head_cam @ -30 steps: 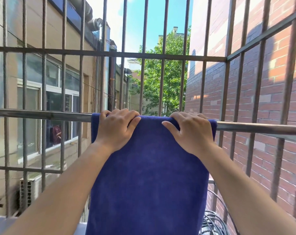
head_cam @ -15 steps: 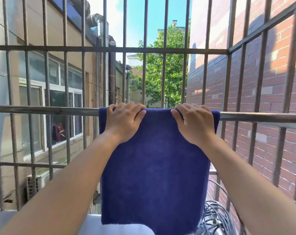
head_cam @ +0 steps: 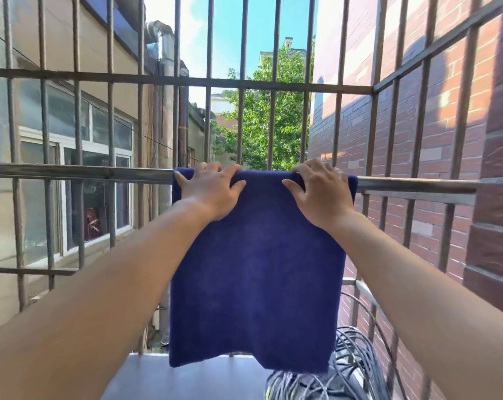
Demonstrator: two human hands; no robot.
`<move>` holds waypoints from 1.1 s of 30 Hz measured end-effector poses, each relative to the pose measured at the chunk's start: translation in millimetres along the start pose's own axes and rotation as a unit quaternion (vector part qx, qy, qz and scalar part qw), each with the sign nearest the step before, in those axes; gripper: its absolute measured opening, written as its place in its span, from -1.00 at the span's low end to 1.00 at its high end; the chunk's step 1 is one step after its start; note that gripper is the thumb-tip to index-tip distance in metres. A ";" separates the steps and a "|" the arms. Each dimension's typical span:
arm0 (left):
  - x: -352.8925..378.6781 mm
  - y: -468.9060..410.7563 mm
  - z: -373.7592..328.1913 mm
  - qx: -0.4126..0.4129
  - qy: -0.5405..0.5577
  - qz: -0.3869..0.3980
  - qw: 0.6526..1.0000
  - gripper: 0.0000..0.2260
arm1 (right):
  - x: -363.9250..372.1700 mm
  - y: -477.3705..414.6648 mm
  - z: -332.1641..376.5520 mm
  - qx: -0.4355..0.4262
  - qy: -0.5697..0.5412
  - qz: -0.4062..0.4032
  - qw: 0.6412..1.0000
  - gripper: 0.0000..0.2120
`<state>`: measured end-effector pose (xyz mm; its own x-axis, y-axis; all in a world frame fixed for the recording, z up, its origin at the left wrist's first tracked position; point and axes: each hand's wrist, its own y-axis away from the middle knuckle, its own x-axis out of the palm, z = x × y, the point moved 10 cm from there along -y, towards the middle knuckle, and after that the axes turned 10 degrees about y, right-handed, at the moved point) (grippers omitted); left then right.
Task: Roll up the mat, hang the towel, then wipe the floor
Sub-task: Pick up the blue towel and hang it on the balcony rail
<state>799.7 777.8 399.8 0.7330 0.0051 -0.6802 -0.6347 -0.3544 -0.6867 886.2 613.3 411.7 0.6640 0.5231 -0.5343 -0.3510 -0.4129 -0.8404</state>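
A dark blue towel (head_cam: 253,264) hangs folded over the horizontal metal rail (head_cam: 80,171) of a barred balcony cage. Its lower edge ends just above a grey ledge (head_cam: 186,379). My left hand (head_cam: 209,192) rests spread on the towel's top fold at its left end, fingertips on the rail and thumb on the near side. At the right end of the fold lies my right hand (head_cam: 319,192) in the same way, fingers spread. No mat or floor is in view.
Vertical bars (head_cam: 241,125) close the front and both sides. A tangle of grey cables (head_cam: 345,368) lies at the lower right beside the towel's hem. A brick wall (head_cam: 489,197) stands on the right, and a beige building with windows (head_cam: 97,183) on the left.
The view has pulled back, so the towel's lower edge and the ledge now show. Both hands stay on the fold over the rail, their fingers spread wider than before.
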 end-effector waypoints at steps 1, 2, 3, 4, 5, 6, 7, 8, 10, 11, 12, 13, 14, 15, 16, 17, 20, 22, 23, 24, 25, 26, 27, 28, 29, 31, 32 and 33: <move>-0.9 6.1 0.2 0.004 -0.005 -0.011 1.000 -0.59 | -2.4 5.7 2.2 -0.004 0.002 -0.011 1.000 -0.63; -1.2 12.9 1.2 0.006 -0.012 -0.020 1.000 -0.56 | -4.2 11.7 4.3 -0.008 0.004 -0.022 1.000 -0.61; -1.1 19.5 2.4 0.007 -0.017 -0.024 1.000 -0.54 | -5.8 17.4 6.1 -0.012 0.003 -0.030 0.999 -0.58; -0.2 26.0 4.1 0.007 -0.019 -0.023 1.000 -0.52 | -6.7 23.1 7.8 -0.016 -0.001 -0.036 0.999 -0.56; 1.3 32.9 5.6 0.005 -0.015 -0.019 1.000 -0.51 | -7.7 29.3 10.1 -0.019 -0.006 -0.038 0.999 -0.54; 2.7 39.3 7.2 0.002 -0.009 -0.014 1.000 -0.50 | -8.1 35.5 12.0 -0.020 -0.015 -0.037 0.999 -0.53; 3.8 45.8 8.4 -0.002 -0.001 -0.010 1.000 -0.51 | -9.0 42.0 14.3 -0.020 -0.027 -0.034 0.999 -0.52; 5.9 52.6 9.6 -0.006 0.006 -0.006 1.000 -0.51 | -9.4 49.2 16.8 -0.019 -0.043 -0.029 0.998 -0.51; 11.9 68.5 11.4 -0.012 0.027 -0.001 1.000 -0.52 | -10.7 66.1 22.9 -0.015 -0.074 -0.019 0.997 -0.51; 15.9 77.4 12.3 -0.014 0.044 -0.002 0.999 -0.52 | -11.5 75.3 25.4 -0.010 -0.089 -0.014 0.996 -0.51; 20.0 86.9 13.1 -0.016 0.063 -0.004 0.998 -0.52 | -11.1 84.9 27.3 -0.006 -0.101 -0.008 0.995 -0.52; 24.1 97.3 13.9 -0.016 0.082 -0.007 0.997 -0.52 | -11.4 95.0 28.9 -0.002 -0.111 -0.001 0.994 -0.52; 28.1 108.3 14.4 -0.015 0.100 -0.010 0.995 -0.52 | -10.1 104.8 29.3 0.002 -0.120 0.009 0.993 -0.52; 32.0 119.6 14.5 -0.012 0.114 -0.010 0.993 -0.53 | -9.7 114.8 29.9 0.006 -0.129 0.020 0.991 -0.52; 35.7 131.1 13.8 -0.008 0.124 -0.009 0.992 -0.53 | -8.3 124.7 29.6 0.009 -0.136 0.032 0.990 -0.52; 38.9 142.4 12.6 -0.002 0.131 -0.006 0.991 -0.52 | -8.2 134.5 29.9 0.012 -0.141 0.045 0.989 -0.52; 50.0 174.8 8.5 0.012 0.133 0.011 0.991 -0.47 | -6.9 165.6 32.9 0.017 -0.146 0.085 0.986 -0.51; 59.0 195.5 7.9 0.019 0.121 0.032 0.992 -0.43 | -4.6 188.8 38.7 0.015 -0.152 0.113 0.982 -0.50; 62.9 206.1 8.2 0.023 0.116 0.041 0.992 -0.41 | -3.0 201.4 41.7 0.016 -0.155 0.126 0.980 -0.50; 66.1 217.1 8.6 0.026 0.114 0.051 0.992 -0.40 | -0.4 215.1 44.1 0.020 -0.159 0.137 0.977 -0.50; 68.8 228.3 9.5 0.029 0.116 0.059 0.991 -0.39 | 1.2 229.2 46.6 0.025 -0.164 0.147 0.975 -0.50; 70.7 240.4 10.2 0.030 0.118 0.066 0.990 -0.40 | 4.3 244.1 49.0 0.033 -0.170 0.159 0.972 -0.49; 72.5 252.8 10.8 0.032 0.121 0.072 0.990 -0.41 | 8.1 259.0 51.7 0.041 -0.178 0.176 0.967 -0.49; 74.2 265.3 10.5 0.035 0.123 0.077 0.989 -0.42 | 13.1 273.8 55.0 0.048 -0.189 0.196 0.961 -0.50; 77.0 277.3 10.1 0.037 0.127 0.085 0.988 -0.43 | 18.4 287.6 58.5 0.056 -0.199 0.216 0.954 -0.50; 83.8 298.8 9.3 0.036 0.141 0.103 0.984 -0.45 | 26.4 311.9 63.9 0.079 -0.221 0.241 0.942 -0.51; 88.0 308.5 9.7 0.032 0.150 0.115 0.982 -0.45 | 29.5 323.6 66.3 0.093 -0.229 0.251 0.936 -0.51; 91.7 317.6 10.7 0.026 0.159 0.126 0.979 -0.45 | 31.2 335.5 69.2 0.106 -0.236 0.260 0.930 -0.51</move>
<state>662.7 675.7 116.6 0.5863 -0.3697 -0.7208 -0.8101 -0.2601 -0.5255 743.4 542.7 106.8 0.0210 0.5842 -0.8114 -0.6998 -0.5710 -0.4292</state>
